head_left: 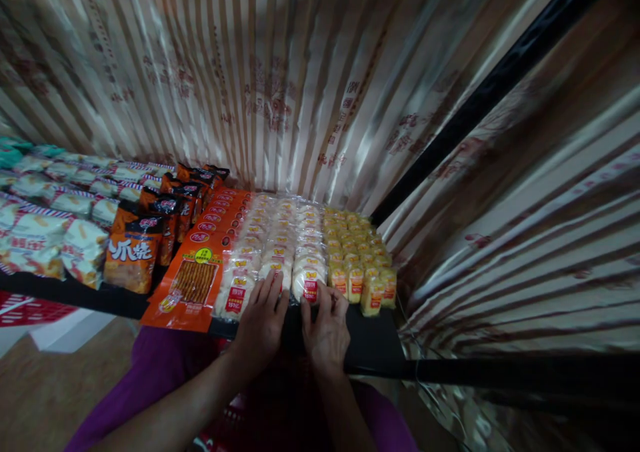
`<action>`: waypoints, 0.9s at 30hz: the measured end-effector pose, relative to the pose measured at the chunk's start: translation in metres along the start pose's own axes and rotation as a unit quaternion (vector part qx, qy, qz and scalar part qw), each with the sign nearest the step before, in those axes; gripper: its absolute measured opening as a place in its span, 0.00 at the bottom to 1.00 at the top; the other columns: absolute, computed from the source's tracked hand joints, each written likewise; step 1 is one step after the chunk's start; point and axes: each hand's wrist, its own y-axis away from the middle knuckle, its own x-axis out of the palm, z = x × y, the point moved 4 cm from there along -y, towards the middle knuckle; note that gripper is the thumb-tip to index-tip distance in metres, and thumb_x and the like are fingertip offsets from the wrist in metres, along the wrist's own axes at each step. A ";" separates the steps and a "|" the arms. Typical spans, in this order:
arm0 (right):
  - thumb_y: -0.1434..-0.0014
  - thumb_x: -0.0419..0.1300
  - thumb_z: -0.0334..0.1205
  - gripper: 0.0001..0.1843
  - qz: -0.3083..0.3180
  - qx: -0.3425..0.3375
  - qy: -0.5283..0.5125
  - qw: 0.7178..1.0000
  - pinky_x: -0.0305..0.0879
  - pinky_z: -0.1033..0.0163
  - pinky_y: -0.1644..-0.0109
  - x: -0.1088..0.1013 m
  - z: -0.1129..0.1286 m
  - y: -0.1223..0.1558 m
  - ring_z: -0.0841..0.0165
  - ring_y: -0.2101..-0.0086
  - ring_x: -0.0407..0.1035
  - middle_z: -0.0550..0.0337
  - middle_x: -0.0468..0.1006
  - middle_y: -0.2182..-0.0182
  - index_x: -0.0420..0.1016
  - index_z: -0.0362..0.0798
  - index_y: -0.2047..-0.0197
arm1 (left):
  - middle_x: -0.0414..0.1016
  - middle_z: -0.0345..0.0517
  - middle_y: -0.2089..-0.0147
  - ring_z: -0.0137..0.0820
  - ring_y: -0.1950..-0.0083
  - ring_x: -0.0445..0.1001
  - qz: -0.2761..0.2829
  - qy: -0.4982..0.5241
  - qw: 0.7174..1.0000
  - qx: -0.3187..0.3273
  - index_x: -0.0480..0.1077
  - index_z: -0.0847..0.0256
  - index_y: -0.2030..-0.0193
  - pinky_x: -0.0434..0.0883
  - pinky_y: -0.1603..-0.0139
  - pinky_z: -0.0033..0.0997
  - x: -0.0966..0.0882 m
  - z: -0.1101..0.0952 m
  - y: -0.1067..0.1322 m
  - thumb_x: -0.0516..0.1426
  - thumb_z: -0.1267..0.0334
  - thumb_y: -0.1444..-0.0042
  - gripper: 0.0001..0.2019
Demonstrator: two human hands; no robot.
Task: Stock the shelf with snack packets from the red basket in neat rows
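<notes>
My left hand (263, 322) lies with fingers stretched flat against the front pale snack packet (239, 292) with a red label, at the shelf's front edge. My right hand (326, 329) rests just right of it, fingers curled around the front of a round pale packet (309, 282) in the adjoining row. Both packets head long rows of like packets running back toward the curtain. The two hands are nearly touching.
A dark shelf (373, 345) carries rows of snacks: yellow packets (357, 265) at right, orange flat packs (193, 282), brown-orange bags (133, 252), white bags (45, 239) at left. Striped satin curtain (280, 85) hangs behind and right. A black bar (490, 82) runs diagonally.
</notes>
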 end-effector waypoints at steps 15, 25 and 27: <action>0.37 0.47 0.43 0.21 0.015 0.005 -0.019 1.000 0.71 0.62 0.69 0.001 -0.004 0.002 0.66 0.63 0.70 0.50 0.65 0.52 0.62 0.51 0.42 | 0.66 0.55 0.40 0.41 0.33 0.56 -0.050 0.071 0.993 0.073 0.65 0.67 0.42 0.67 0.41 0.41 0.004 -0.023 0.001 0.41 0.70 0.37 0.20; 0.39 0.48 0.40 0.22 0.025 0.004 -0.037 0.999 0.72 0.61 0.65 0.002 -0.005 0.002 0.65 0.61 0.69 0.49 0.64 0.51 0.61 0.49 0.42 | 0.62 0.62 0.38 0.42 0.33 0.54 -0.020 0.092 0.991 0.097 0.65 0.72 0.43 0.63 0.38 0.43 0.003 -0.025 0.001 0.41 0.69 0.36 0.20; 0.39 0.48 0.39 0.22 0.023 0.005 -0.043 0.999 0.72 0.62 0.65 0.002 -0.006 0.002 0.66 0.61 0.69 0.50 0.63 0.51 0.61 0.49 0.42 | 0.63 0.61 0.38 0.43 0.32 0.53 -0.016 0.095 0.990 0.098 0.65 0.73 0.43 0.63 0.37 0.44 0.003 -0.025 0.000 0.41 0.69 0.36 0.20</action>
